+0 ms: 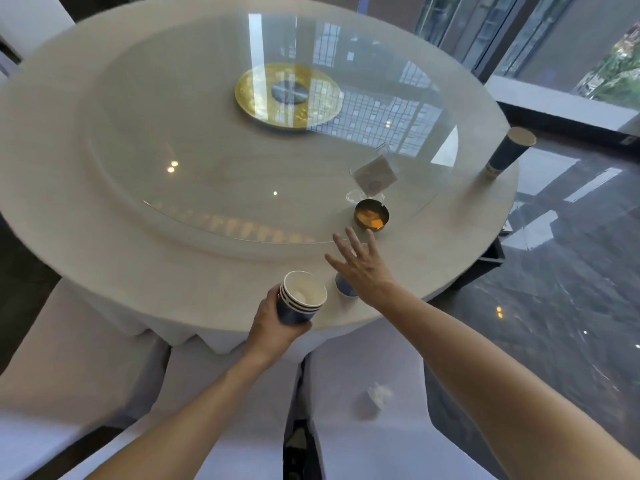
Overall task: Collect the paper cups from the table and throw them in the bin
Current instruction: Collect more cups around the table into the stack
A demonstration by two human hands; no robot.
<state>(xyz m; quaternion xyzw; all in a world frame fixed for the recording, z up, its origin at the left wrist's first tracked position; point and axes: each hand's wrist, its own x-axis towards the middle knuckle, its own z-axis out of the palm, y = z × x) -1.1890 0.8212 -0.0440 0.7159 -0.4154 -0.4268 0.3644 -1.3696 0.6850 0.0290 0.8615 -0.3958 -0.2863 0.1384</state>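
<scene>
Right hand (363, 268) spread open over the small dark-blue paper cup (344, 285); I'd close around it, then nest it into my left hand's (273, 323) gripped stack of blue paper cups (302, 298).

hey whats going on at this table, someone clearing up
A person is collecting paper cups from a round table. The left hand holds a nested stack of blue cups in its grip above the table's near edge. The right hand, fingers spread, is open over another blue cup standing near the edge, not yet gripping it. One more cup stands at the far right edge. No bin is in view.
</scene>
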